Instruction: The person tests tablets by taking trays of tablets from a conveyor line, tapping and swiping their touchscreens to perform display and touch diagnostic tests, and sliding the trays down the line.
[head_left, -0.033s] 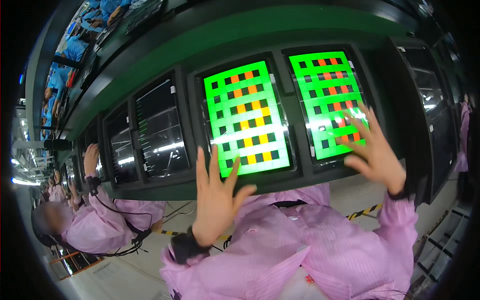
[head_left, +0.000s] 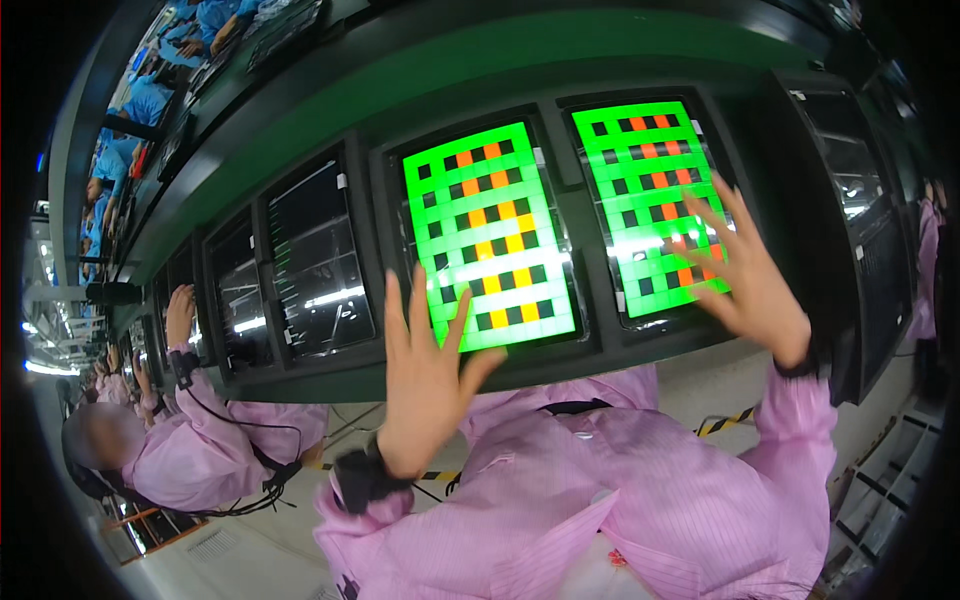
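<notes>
Two lit display panels lie in black frames before me, each green with rows of black squares. The left panel (head_left: 487, 235) has orange and yellow blocks; the right panel (head_left: 640, 205) has orange-red ones. My left hand (head_left: 428, 385), fingers spread, covers the lower left corner of the left panel. Over the lower right part of the right panel, my right hand (head_left: 748, 285) is open with its fingers fanned out. Neither hand holds anything. Whether the fingertips touch the glass, I cannot tell. Black bands circle both wrists.
Dark panels (head_left: 318, 255) sit in the row to the left, and another dark panel (head_left: 845, 150) stands at the right. A co-worker in pink (head_left: 230, 445) has a raised hand (head_left: 180, 315) by the left panels. People in blue (head_left: 145, 100) are at the far left.
My left hand has shifted slightly up and to the left over the left panel's corner. My right hand has moved a little up and left over the right panel.
</notes>
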